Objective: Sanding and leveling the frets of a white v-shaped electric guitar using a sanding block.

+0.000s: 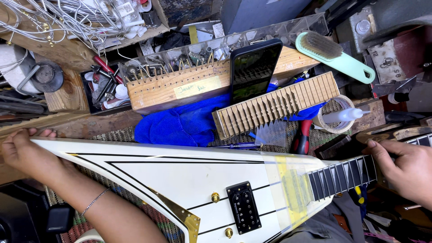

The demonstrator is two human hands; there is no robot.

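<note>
A white V-shaped electric guitar body with black pinstripes, gold trim and a black pickup lies across the bench. My left hand grips the pointed tip of the body at the far left. My right hand holds the dark fretted neck at the right. Clear and yellow tape covers the body where the neck joins.
Behind the guitar lie a blue cloth, a wooden block with slotted files, a black phone leaning on a pegged wooden block, a green brush, a tape roll and a red-handled tool. Wire coils hang top left.
</note>
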